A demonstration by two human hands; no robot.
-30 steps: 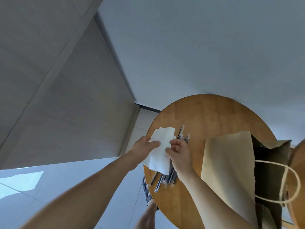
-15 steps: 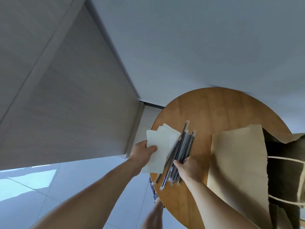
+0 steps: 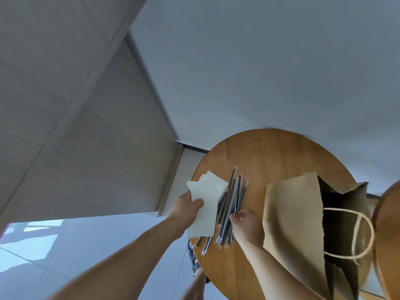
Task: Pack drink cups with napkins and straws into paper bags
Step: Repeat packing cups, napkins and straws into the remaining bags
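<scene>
My left hand (image 3: pixel 186 206) pinches a white napkin (image 3: pixel 206 204) lifted over the left rim of the round wooden table (image 3: pixel 270 156). A bundle of dark straws in clear wrappers (image 3: pixel 231 204) lies on the table just right of the napkin. My right hand (image 3: pixel 246 224) rests at the straws' near end, fingers curled onto them. A brown paper bag (image 3: pixel 296 224) stands open on the right with a twine handle (image 3: pixel 355 232) across its dark mouth. No drink cup shows.
A second wooden surface (image 3: pixel 389 234) cuts in at the right edge. Pale walls meet in a corner behind the table, and tiled floor (image 3: pixel 32 245) lies below at left. A sandalled foot (image 3: pixel 194 260) shows under the table's near edge.
My right hand let go of the napkin and dropped onto the straws. My left hand drew the napkin leftward, uncovering the straws. The view shifted slightly.
</scene>
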